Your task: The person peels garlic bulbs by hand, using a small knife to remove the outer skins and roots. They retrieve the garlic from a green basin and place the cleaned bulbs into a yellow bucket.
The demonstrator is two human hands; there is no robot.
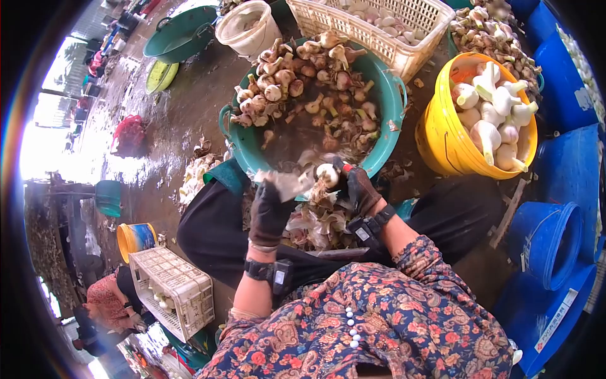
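Both my hands wear dark gloves and meet over the near rim of a green tub (386, 136) of unpeeled garlic (284, 77). My right hand (361, 189) is closed around a garlic bulb (327, 175), partly white, with loose brown skin hanging below it. Something small and red shows at the fingers of that hand. My left hand (270, 211), to the left of the bulb, is closed on a pale, blurred piece of garlic skin (289, 184). Beneath the hands, peeled skins (315, 224) lie heaped between my legs.
At right stands a yellow bucket (435, 136) of white garlic bulbs, with a blue bucket (536, 243) nearer me. A white crate (410, 60) and white bucket (252, 35) stand behind the tub. Another person (110, 300) is at lower left by a crate (202, 297).
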